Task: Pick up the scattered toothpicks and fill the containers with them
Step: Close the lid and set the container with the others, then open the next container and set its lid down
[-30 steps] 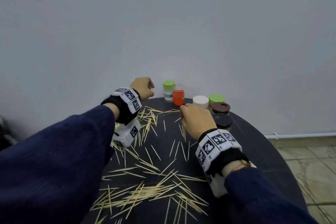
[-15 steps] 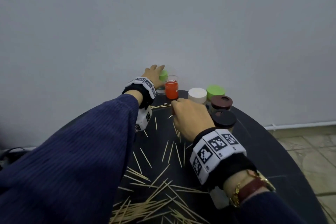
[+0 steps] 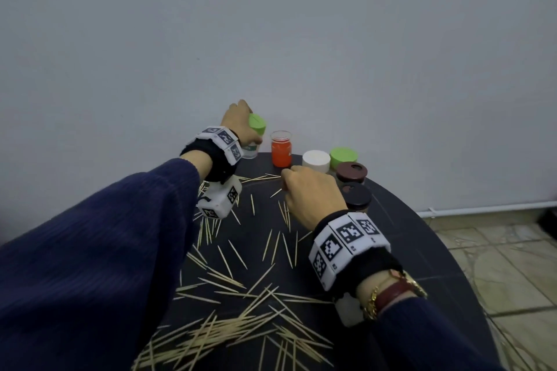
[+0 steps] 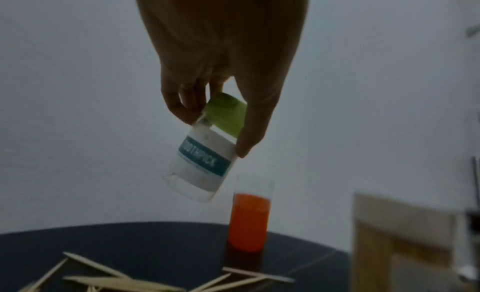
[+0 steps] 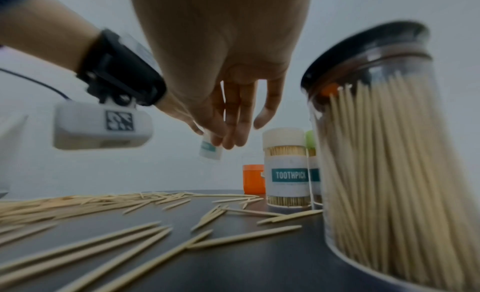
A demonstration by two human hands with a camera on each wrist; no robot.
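Observation:
My left hand (image 3: 244, 129) grips a small clear container with a green lid (image 3: 256, 125) at the table's far edge. It is lifted off the table and tilted; in the left wrist view my fingers and thumb (image 4: 213, 132) clasp this container (image 4: 202, 162) near its lid. My right hand (image 3: 286, 187) hovers over the table beside the orange container (image 3: 281, 150). Its fingers (image 5: 233, 132) hang loosely curved, with nothing seen between them. Scattered toothpicks (image 3: 241, 325) cover the dark round table (image 3: 422, 265).
Right of the orange container (image 5: 253, 179) stand a white-lidded jar (image 3: 316, 160), a green-lidded jar (image 3: 343, 156) and two brown-lidded jars (image 3: 351, 172). The nearest jar (image 5: 389, 173) is packed with toothpicks. A grey wall rises behind the table; tiled floor lies at right.
My left hand reached forward to the green-lidded container, gripped it and lifted it off the table at a tilt. My right hand stayed near the orange container.

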